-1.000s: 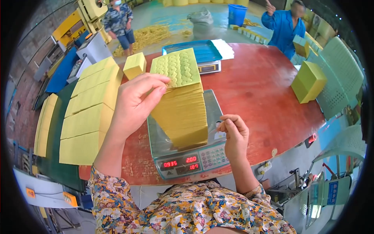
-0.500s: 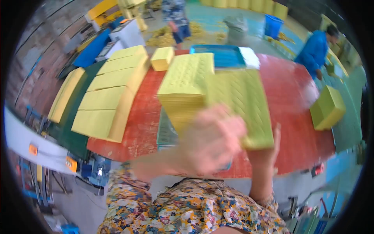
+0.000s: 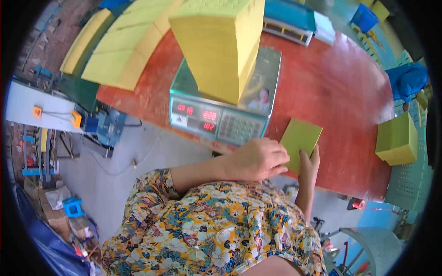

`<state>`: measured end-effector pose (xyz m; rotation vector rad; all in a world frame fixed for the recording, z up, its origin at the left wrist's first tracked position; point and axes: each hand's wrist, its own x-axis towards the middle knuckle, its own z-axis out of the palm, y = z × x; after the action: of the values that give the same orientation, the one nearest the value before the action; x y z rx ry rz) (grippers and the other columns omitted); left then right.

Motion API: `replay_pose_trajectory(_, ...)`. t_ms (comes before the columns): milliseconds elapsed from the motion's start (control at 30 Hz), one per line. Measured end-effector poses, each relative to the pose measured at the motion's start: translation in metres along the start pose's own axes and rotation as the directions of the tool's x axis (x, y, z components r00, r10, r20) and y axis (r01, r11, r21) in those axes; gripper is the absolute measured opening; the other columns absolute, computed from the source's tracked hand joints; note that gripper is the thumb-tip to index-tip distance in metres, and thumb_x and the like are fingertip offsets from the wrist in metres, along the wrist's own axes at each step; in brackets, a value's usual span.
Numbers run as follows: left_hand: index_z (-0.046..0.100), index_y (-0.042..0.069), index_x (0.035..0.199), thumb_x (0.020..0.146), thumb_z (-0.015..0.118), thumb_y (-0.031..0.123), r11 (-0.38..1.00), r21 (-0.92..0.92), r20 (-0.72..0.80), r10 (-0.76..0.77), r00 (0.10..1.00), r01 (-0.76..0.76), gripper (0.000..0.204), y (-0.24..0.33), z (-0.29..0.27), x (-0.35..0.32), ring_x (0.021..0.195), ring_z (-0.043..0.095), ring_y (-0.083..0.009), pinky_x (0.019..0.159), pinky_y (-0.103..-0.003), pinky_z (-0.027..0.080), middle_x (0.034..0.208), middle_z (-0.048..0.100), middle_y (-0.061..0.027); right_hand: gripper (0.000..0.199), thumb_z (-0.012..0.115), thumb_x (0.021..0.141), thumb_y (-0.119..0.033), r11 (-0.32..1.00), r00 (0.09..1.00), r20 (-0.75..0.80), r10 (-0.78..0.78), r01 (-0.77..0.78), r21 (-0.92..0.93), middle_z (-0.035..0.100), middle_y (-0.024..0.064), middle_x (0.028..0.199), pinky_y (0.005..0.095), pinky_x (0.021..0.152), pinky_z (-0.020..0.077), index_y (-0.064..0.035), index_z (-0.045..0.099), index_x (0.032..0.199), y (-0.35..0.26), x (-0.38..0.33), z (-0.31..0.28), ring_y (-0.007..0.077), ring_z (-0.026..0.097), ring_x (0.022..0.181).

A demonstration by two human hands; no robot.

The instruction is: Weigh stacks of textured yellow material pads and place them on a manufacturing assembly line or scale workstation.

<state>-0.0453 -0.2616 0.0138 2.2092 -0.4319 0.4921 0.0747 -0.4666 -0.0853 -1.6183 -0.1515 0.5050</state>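
Note:
Near the table's front edge, my right hand [image 3: 310,164] grips a thin bundle of yellow paper sheets [image 3: 301,138] by its right edge, thumb on top. My left hand [image 3: 260,160] is closed at the bundle's near left edge, its fingers curled; what they hold is hidden. Beyond my hands, a tall stack of yellow paper [image 3: 212,50] stands on a digital scale [image 3: 198,108] with lit red figures and a keypad. No hand touches that stack.
More yellow stacks [image 3: 117,60] line the left side, and a yellow block [image 3: 398,140] stands at the right. A blue tray [image 3: 290,16] is behind the scale. A person in blue [image 3: 407,78] is at the far right. The red table [image 3: 343,110] ends just before me.
The view has tipped down, showing the scale's display. My right hand has drawn the bundle away from the tall stack, toward me. The left hand has come down beside it.

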Motion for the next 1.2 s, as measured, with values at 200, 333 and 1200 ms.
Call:
replay_pose_trajectory(200, 0.065, 0.003, 0.092, 0.077, 0.076, 0.014, 0.999, -0.04, -0.093, -0.034, 0.995, 0.031, 0.022, 0.013, 0.023, -0.005, 0.081, 0.064, -0.0267, 0.069, -0.038, 0.052, 0.093, 0.066, -0.0073, 0.053, 0.057, 0.089, -0.001, 0.964, 0.986, -0.107, -0.128, 0.098, -0.249, 0.057, 0.0151, 0.13, 0.0339, 0.093, 0.0466, 0.0013, 0.043, 0.14, -0.008, -0.009, -0.011, 0.0197, 0.057, 0.113)
replay_pose_trajectory(333, 0.065, 0.003, 0.092, 0.076, 0.076, 0.012, 0.997, -0.047, -0.122, -0.07, 0.99, 0.065, 0.021, 0.015, 0.025, -0.013, 0.08, 0.065, -0.0267, 0.068, -0.037, 0.052, 0.092, 0.067, -0.0065, 0.052, 0.058, 0.09, -0.003, 0.837, 0.946, -0.143, -0.29, 0.178, -0.518, 0.053, 0.0142, 0.138, 0.0369, 0.095, 0.0466, -0.002, 0.046, 0.14, -0.012, -0.008, -0.017, 0.0253, 0.056, 0.119)
replay_pose_trajectory(1200, 0.053, 0.008, 0.134, 0.095, 0.055, 0.046, 0.392, -0.791, 0.172, -0.594, 0.786, 0.47, 0.053, -0.106, -0.261, 0.095, 0.111, 0.061, -0.0169, 0.094, -0.036, 0.05, 0.127, 0.062, -0.0068, 0.053, 0.044, 0.101, -0.043, 0.915, 0.922, 0.254, -0.292, 0.191, 0.356, 0.063, 0.0101, 0.123, 0.0332, 0.088, 0.05, -0.0016, 0.054, 0.133, -0.12, 0.22, 0.226, 0.022, 0.062, 0.108)
